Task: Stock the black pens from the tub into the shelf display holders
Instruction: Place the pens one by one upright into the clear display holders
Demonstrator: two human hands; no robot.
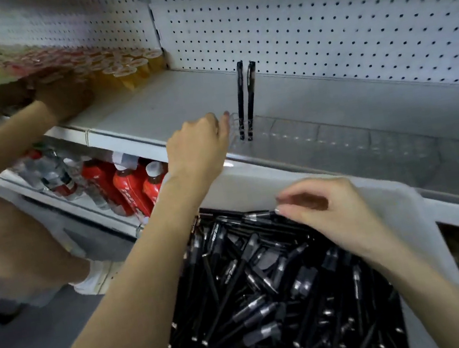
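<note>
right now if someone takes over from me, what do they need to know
Left hand: curled at the left end of the clear holder on the shelf, no pen seen in it.
Right hand: fingertips at a pen atop the pile in the tub; grip unclear.
Done: two pens stand in the holder.
Left: the rest of the holder looks empty, and the tub holds many pens.
</note>
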